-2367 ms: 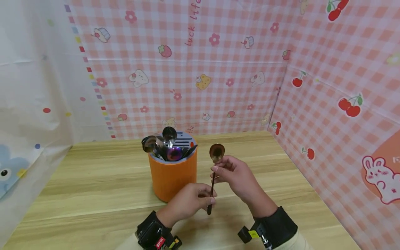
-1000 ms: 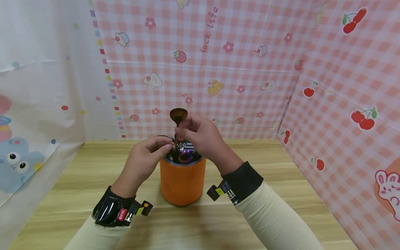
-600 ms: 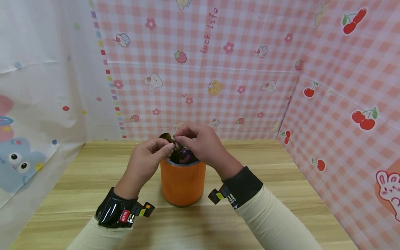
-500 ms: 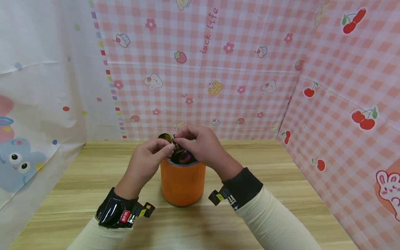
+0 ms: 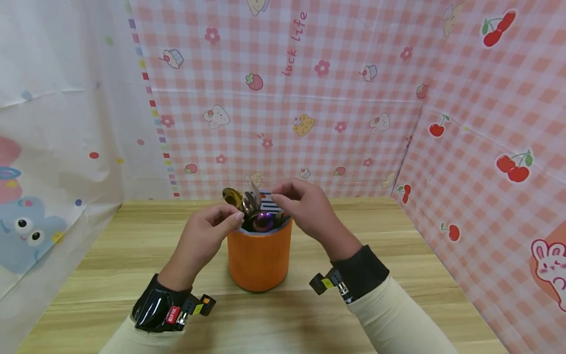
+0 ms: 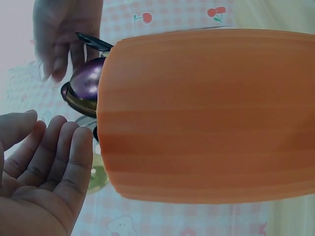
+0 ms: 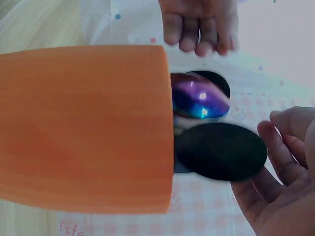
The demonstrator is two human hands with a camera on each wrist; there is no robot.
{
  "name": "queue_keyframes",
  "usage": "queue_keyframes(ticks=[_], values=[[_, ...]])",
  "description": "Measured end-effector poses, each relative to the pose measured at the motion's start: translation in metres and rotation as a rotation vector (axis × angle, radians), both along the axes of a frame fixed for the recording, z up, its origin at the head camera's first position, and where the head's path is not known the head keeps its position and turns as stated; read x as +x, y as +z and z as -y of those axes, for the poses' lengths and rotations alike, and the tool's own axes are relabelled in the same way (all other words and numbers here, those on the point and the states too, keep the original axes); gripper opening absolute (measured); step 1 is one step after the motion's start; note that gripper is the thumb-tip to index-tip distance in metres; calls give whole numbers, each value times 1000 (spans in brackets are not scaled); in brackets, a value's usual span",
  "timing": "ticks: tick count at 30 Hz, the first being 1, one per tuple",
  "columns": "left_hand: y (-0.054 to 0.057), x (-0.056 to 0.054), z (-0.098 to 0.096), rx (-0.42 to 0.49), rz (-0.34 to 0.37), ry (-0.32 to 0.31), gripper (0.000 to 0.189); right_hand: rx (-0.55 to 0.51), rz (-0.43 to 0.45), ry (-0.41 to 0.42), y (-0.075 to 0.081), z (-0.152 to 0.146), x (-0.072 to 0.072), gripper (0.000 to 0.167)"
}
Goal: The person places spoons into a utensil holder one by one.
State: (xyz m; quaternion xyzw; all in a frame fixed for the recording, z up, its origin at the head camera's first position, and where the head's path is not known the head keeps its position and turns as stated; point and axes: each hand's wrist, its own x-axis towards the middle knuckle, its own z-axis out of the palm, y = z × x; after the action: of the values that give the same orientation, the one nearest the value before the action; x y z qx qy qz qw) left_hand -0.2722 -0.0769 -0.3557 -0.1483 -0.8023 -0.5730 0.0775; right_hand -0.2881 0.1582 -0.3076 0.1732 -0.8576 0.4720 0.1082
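Observation:
An orange cylindrical utensil holder (image 5: 258, 260) stands on the table with several spoons, heads up, in its top. One spoon has a golden bowl (image 5: 232, 196) leaning left; another is purple (image 5: 264, 222). My left hand (image 5: 205, 233) hovers at the holder's left rim, near the golden spoon, with nothing between thumb and fingers. On the other side my right hand (image 5: 311, 211) hangs above the right rim, its fingers loosely bent and empty. In the right wrist view a dark spoon bowl (image 7: 221, 151) lies close to the right fingertips. The spoon handles are hidden inside the holder.
The holder's slotted top (image 5: 268, 204) shows behind the spoons. The wooden table (image 5: 110, 275) runs up to a pink checked cloth wall (image 5: 353, 147) at the back and right. A white patterned sheet (image 5: 57, 123) hangs on the left.
Both hands carried the brown spoon from beside the holder to above it and lowered it in among the others. The right hand then let go and drew off right; the left fingers have come free.

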Motion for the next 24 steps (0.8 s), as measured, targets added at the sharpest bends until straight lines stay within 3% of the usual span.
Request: queue_keyframes(ticks=[6, 9, 11, 13, 16, 21, 24], values=[[-5, 5, 15, 26, 43, 88, 40, -129, 26, -106, -14, -28, -1, 17], [-10, 5, 25, 33, 46, 145, 43, -176, 42, -155, -24, -42, -2, 20], [-17, 2, 32, 38, 52, 151, 47, -194, 72, -176, -33, -48, -2, 21], [-26, -1, 38, 42, 72, 137, 54, -208, 109, -166, -45, -52, -3, 23], [-43, -7, 45, 57, 119, 66, 66, -193, 191, -127, -65, -55, -3, 32], [-74, -15, 45, 68, 199, -40, 78, -114, 310, -25, -102, -52, -1, 59], [-93, -19, 40, 24, 249, -80, 88, -64, 363, 44, -120, -47, 1, 78]])
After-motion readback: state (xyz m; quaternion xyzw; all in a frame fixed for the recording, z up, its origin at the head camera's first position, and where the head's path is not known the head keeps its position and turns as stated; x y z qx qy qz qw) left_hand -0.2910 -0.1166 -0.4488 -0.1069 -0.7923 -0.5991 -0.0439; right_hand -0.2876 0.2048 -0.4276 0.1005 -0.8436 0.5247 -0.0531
